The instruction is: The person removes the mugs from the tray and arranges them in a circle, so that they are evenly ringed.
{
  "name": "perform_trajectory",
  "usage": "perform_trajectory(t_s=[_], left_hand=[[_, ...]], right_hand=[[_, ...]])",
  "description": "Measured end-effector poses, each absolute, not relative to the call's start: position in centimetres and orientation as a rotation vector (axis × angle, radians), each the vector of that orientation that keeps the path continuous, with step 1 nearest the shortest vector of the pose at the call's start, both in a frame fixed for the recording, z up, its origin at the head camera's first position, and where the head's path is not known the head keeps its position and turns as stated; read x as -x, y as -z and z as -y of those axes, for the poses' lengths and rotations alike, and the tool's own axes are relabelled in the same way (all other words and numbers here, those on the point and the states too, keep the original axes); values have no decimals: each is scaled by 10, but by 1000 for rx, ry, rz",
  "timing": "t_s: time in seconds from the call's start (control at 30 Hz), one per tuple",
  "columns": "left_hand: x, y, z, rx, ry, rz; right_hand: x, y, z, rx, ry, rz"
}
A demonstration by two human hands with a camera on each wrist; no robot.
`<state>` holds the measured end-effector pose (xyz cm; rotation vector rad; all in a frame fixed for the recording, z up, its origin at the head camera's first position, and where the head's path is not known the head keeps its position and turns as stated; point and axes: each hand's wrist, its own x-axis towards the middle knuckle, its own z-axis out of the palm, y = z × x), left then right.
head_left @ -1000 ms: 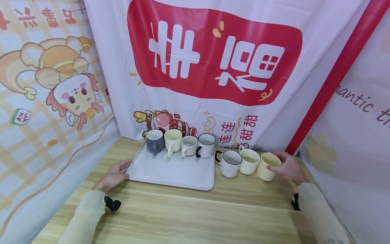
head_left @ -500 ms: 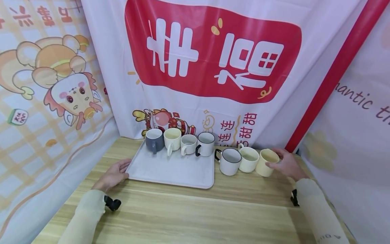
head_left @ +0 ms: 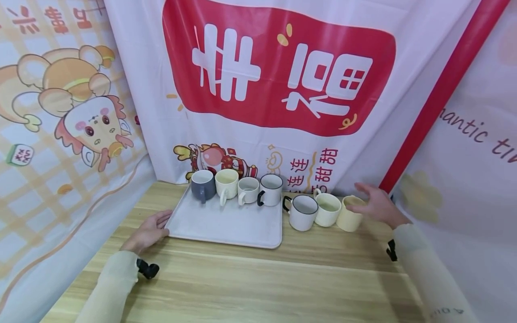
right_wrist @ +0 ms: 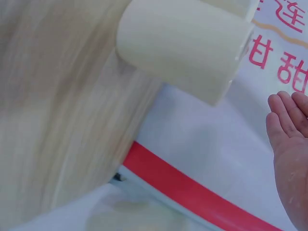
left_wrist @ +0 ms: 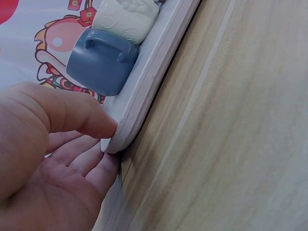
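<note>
The left hand (head_left: 147, 231) holds the near left corner of a white tray (head_left: 226, 226); in the left wrist view its thumb (left_wrist: 79, 113) lies on the rim and the fingers reach beneath. Along the tray's back stand a dark blue-grey mug (head_left: 203, 186), a cream mug (head_left: 227, 185), a small ribbed white cup (head_left: 248, 191) and a black-rimmed white mug (head_left: 270, 190). Over the yellow mug (head_left: 349, 220), at the right end of the row, the right hand (head_left: 379, 204) is raised with fingers extended. The right wrist view shows that hand (right_wrist: 291, 154) apart from the mug.
Right of the tray, another black-rimmed white mug (head_left: 303, 213) and a pale cream mug (head_left: 327, 210) stand beside the yellow one. A printed cloth backdrop (head_left: 278, 148) hangs behind the wooden table (head_left: 258, 282), with more cloth at both sides.
The right hand has let go of the yellow mug and lifted above it. That mug has shifted slightly toward the pale cream one. The left hand stays at the tray.
</note>
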<state>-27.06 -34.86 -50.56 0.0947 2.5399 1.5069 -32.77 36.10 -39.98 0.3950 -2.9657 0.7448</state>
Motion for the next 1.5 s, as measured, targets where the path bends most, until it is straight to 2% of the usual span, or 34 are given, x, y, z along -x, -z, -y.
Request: perform_trajectory(t_s=[0.3, 1.1, 1.5], left_hand=[[272, 507, 349, -85, -1500, -2546], [269, 506, 349, -89, -1521, -2546], [270, 508, 348, -96, -1536, -2542]], right_hand=[[333, 375, -321, -445, -757, 3040], [378, 368, -152, -800, -662, 2938], [407, 387, -122, -544, -795, 3021]])
